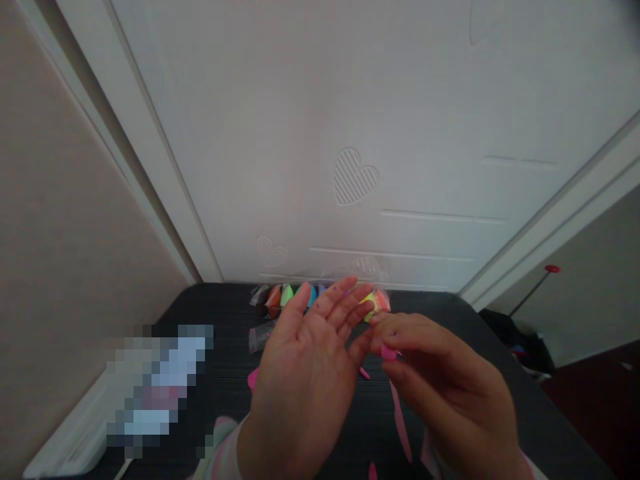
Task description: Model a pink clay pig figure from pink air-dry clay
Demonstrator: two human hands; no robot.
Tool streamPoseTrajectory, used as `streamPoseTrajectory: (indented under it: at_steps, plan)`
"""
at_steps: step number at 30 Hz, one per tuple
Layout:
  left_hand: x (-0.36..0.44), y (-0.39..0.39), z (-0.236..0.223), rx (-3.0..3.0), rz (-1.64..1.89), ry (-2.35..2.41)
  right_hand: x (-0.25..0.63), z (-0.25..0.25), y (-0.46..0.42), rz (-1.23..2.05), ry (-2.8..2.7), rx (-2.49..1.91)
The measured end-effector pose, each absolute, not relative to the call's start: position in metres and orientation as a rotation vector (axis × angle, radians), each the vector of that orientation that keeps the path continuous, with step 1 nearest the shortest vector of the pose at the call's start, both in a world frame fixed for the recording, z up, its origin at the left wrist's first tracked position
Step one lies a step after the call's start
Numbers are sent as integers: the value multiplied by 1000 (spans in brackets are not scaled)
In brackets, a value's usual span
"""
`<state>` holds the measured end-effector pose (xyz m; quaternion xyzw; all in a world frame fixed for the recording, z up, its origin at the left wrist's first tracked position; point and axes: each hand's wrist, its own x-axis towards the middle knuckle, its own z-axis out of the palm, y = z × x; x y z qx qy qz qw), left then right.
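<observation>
My left hand (310, 380) is turned palm up above the dark table, its fingers stretched out and nothing lying on the palm. Close beside its little finger, my right hand (445, 380) pinches a small pink lump of modelling clay (389, 352) between thumb and fingers. Below the right hand lies a long pink modelling tool (400, 423). A larger pink piece (253, 380) is partly hidden behind the left wrist. Between the hands a thin pink bit (365, 373) rests on the table, and the tip of another pink item (373, 472) shows at the bottom edge.
Small clear bags of coloured clay (273, 301) stand in a row along the table's back, partly behind my left hand. A clear wrapper (260, 337) lies before them. At left is a blurred-out device (165, 380) near a white tray-like object (75, 433). A white panel (300, 133) rises behind.
</observation>
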<state>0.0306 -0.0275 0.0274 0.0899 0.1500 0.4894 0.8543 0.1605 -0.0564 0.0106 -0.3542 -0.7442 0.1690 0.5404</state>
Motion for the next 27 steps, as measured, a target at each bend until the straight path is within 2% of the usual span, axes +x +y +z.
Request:
streamPoseTrajectory:
  at_steps: [5,15,27]
  plan:
    - [31,-28,27,186,1028,315,164,11,-58,333,-1813,-833]
    - [30,-27,25,212,1012,282,156,7,-56,545,-1652,-649]
    - [32,-26,25,192,1046,340,154,15,-58,259,-1888,-832]
